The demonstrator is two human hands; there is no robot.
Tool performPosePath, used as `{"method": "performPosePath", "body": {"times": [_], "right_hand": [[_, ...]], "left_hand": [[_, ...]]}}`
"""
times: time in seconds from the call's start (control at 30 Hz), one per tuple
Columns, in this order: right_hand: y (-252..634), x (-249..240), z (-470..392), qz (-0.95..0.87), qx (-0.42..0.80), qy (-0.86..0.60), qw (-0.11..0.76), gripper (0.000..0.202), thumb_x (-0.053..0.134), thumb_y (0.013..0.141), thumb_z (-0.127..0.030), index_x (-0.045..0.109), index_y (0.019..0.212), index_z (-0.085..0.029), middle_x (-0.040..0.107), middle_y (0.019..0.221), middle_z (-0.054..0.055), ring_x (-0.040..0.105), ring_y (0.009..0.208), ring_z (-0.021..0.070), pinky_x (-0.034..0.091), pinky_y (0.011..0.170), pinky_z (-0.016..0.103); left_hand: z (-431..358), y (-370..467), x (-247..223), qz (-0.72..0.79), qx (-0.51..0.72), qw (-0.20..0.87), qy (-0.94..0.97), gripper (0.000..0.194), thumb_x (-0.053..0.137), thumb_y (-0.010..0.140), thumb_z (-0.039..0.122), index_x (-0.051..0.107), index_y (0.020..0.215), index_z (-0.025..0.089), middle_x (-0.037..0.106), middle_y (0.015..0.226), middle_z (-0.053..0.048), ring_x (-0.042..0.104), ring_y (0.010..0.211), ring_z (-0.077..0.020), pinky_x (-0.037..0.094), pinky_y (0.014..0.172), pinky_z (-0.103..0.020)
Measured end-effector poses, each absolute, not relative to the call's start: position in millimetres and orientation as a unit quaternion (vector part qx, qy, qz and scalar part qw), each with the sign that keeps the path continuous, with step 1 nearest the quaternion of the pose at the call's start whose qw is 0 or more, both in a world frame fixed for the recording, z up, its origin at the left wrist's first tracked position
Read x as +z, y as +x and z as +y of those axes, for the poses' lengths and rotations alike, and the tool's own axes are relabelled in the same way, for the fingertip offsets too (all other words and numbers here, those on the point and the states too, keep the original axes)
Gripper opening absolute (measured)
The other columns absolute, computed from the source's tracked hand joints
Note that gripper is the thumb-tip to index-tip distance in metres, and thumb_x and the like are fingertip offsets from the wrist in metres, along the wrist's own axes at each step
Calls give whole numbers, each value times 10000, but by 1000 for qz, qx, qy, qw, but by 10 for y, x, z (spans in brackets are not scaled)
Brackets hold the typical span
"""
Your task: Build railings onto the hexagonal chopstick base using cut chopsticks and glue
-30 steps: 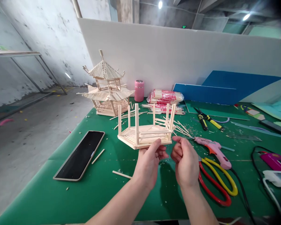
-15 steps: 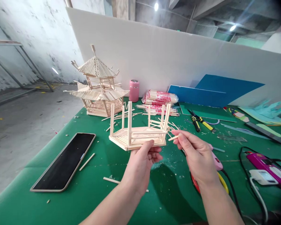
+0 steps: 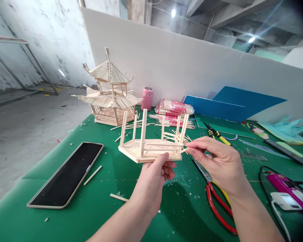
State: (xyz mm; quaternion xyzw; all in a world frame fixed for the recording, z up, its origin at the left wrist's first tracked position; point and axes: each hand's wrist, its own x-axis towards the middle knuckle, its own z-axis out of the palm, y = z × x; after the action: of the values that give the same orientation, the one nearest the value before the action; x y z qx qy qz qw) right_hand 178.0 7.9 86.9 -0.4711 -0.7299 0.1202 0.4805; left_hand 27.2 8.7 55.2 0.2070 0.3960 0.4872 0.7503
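My left hand (image 3: 158, 178) grips a small pavilion base (image 3: 151, 149) made of pale wooden sticks from below, thumb on its front edge. The base has a flat slatted floor, upright posts and low rails. My right hand (image 3: 217, 161) pinches a short wooden stick (image 3: 183, 151) between thumb and fingertips, at the base's right front corner. Whether the stick touches the post there, I cannot tell. Red-handled scissors (image 3: 212, 198) lie below my right hand, partly hidden by the wrist.
A two-tiered stick pavilion (image 3: 111, 90) stands at the back left, beside a pink flask (image 3: 147, 98) and bagged sticks (image 3: 174, 109). A phone (image 3: 67, 174) lies on the left of the green table (image 3: 91, 222). Yellow-handled pliers (image 3: 217, 133) and a purple device (image 3: 289, 185) are at right.
My right hand has brought the short stick left, up to the base's right corner. The red-handled scissors show more now. The view has shifted slightly.
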Motion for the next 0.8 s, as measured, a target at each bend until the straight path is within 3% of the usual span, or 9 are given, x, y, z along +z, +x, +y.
{"method": "performPosePath", "body": {"times": [0.23,0.5,0.8], "right_hand": [[1745,923,113,-791,42,-445,418,177,587,788,-176,676,918,-259,575,807,19,560,716,132,468,584,246],[1723,874,139,-799,-2,-430,420,190,592,778,-131,667,925,-226,550,801,17,548,705,120,460,586,240],[1744,790,144,-802,-2,-420,425,263,588,767,-83,653,980,-224,529,815,20,536,716,121,458,593,252]], "left_hand": [[82,270,566,392,482,754,213,216,561,763,286,554,860,93,569,611,-29,478,545,-104,362,565,-248],[77,272,573,399,482,746,228,228,560,760,319,539,853,112,561,625,-21,458,524,-99,352,555,-254],[55,350,452,401,515,715,248,244,690,666,294,582,824,143,512,592,18,406,499,-65,330,490,-205]]}}
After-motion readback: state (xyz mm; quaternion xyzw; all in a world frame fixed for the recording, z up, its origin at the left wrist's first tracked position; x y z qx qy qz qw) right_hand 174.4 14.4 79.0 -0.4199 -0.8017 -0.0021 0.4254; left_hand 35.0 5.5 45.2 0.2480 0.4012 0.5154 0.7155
